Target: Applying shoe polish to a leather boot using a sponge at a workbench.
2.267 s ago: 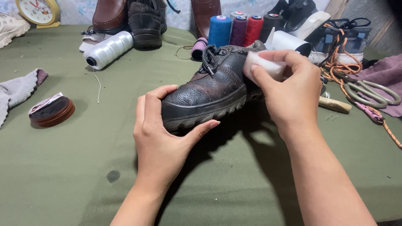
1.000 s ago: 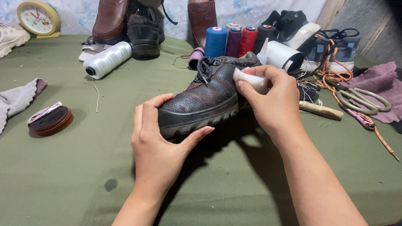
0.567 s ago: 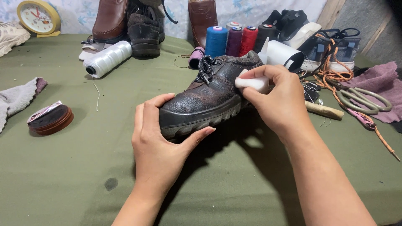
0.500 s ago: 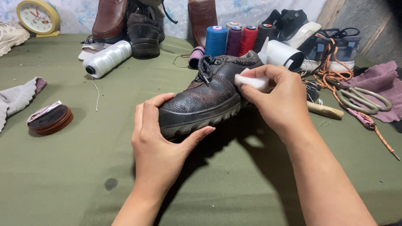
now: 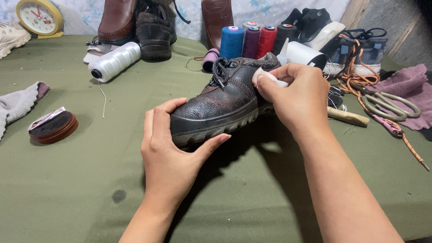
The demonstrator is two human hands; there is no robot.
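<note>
Green cloth table (image 5: pixel 67 189): dark shoe (image 5: pixel 220 105) centre, long axis near-left toe to far-right heel; left hand (image 5: pixel 168 157) cups toe, right hand (image 5: pixel 297 99) pinches white cloth (image 5: pixel 265 77) vs. heel side.

A green cloth-covered tabletop (image 5: pixel 67 189) carries everything. A polish tin (image 5: pixel 53 128) lies left, thread spools (image 5: pixel 249 41) far, scissors (image 5: pixel 389 103) right.

Green-covered table (image 5: pixel 67 189), pale patterned wall (image 5: pixel 76 13)
</note>
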